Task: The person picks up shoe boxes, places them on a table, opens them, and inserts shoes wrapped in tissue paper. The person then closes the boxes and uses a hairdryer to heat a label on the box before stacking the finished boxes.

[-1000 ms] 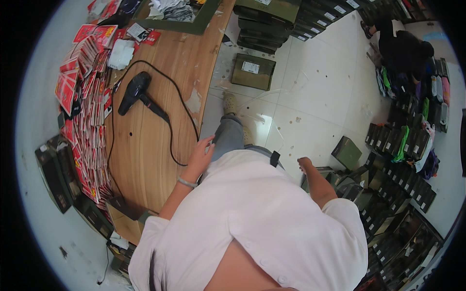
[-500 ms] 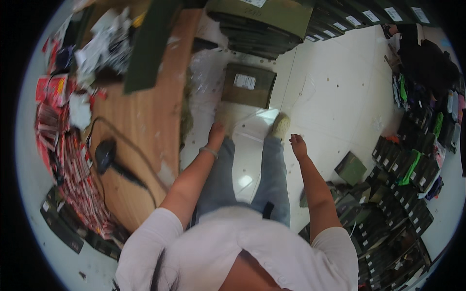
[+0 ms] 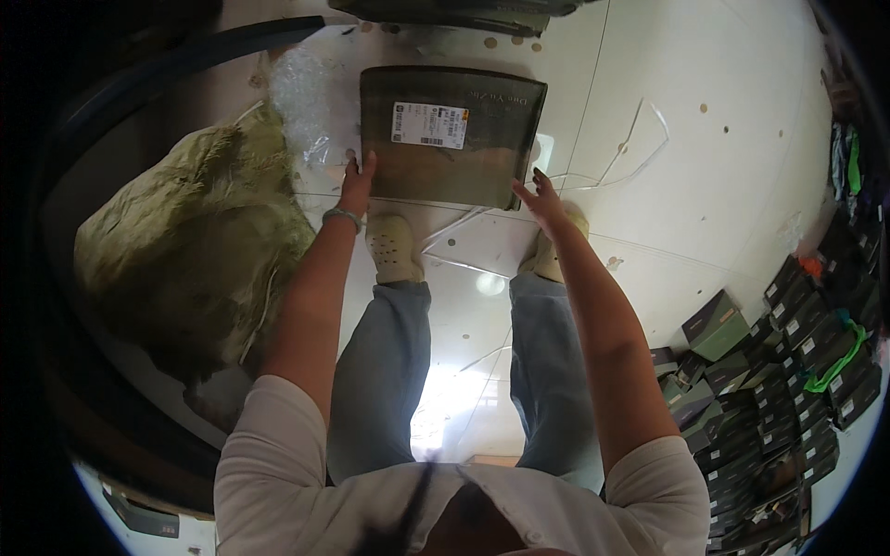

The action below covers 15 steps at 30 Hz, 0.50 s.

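A flat dark olive-green box point(image 3: 445, 153) with a white printed label point(image 3: 428, 125) lies in front of my feet. My left hand point(image 3: 356, 185) is at its lower left edge, fingers stretched out along the side. At the lower right corner is my right hand point(image 3: 540, 196), its thumb and fingers apart around the corner. Both hands are at the box's sides, but I cannot tell how firmly they touch it.
A crumpled olive sack point(image 3: 195, 250) and clear plastic wrap point(image 3: 315, 102) are on the left. A pale strap point(image 3: 454, 227) lies by my feet. Stacked dark shoe boxes point(image 3: 779, 380) line the right, with a green box point(image 3: 714, 326) beside them. Another dark box point(image 3: 464, 14) stands ahead.
I have bent down, so the floor and box appear closer and the tabletop is out of view. Both hands have moved forward to the box's sides, and the right hand has opened.
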Motion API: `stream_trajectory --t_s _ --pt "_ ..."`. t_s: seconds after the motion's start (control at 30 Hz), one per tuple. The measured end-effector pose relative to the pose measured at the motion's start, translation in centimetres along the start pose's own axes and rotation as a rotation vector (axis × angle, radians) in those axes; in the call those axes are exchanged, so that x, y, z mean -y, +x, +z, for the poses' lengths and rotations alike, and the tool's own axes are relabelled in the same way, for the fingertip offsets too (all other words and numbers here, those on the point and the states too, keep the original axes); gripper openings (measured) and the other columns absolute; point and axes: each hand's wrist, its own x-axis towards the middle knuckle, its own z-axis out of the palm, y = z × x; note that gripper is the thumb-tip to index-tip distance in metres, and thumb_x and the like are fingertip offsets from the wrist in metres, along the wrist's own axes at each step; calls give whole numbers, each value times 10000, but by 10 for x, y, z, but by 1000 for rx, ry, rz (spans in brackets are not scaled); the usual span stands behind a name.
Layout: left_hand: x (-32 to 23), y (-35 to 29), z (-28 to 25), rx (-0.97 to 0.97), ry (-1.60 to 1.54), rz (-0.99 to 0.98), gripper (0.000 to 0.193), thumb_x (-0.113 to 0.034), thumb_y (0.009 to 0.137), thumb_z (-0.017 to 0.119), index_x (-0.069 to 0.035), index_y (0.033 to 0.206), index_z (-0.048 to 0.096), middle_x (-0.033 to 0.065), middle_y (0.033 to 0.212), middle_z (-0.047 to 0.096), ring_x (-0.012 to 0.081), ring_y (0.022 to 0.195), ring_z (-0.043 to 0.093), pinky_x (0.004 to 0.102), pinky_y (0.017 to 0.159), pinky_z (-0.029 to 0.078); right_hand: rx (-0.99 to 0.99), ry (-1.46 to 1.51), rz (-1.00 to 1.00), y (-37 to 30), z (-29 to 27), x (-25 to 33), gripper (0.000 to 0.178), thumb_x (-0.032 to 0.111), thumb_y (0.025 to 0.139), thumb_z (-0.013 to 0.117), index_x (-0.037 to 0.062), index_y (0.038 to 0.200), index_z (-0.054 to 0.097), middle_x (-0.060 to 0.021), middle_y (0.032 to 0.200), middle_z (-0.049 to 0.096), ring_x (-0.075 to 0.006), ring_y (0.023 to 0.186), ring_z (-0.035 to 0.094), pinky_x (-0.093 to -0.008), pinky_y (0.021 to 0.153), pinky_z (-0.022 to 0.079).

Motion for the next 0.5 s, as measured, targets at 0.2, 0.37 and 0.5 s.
stream_trajectory --t_s 0.2,0.37,0.5 --pt "6 10 8 35 -7 36 913 -663 853 575 0 1445 367 123 1435 446 235 1303 411 360 1082 310 8 486 -79 3 41 1 901 345 825 769 -18 1478 265 -172 1390 479 -240 1213 509 -323 1029 402" --pt "4 -65 -11 3 -112 104 672 -522 908 607 -1 1327 536 79 1297 577 186 1184 514 317 1019 374 -78 568 -9 -67 13 23 713 287 857 741 -29 1404 411 -128 1255 585 -186 1119 568 -282 964 437" --pt "-20 -166 -27 -93 -118 224 578 -496 952 537 36 1159 626 129 1088 673 228 1033 603 329 937 433 -212 440 77 -171 -25 49 494 375 873 695 -40 1136 651 -70 983 670 -134 902 583 -270 796 459"
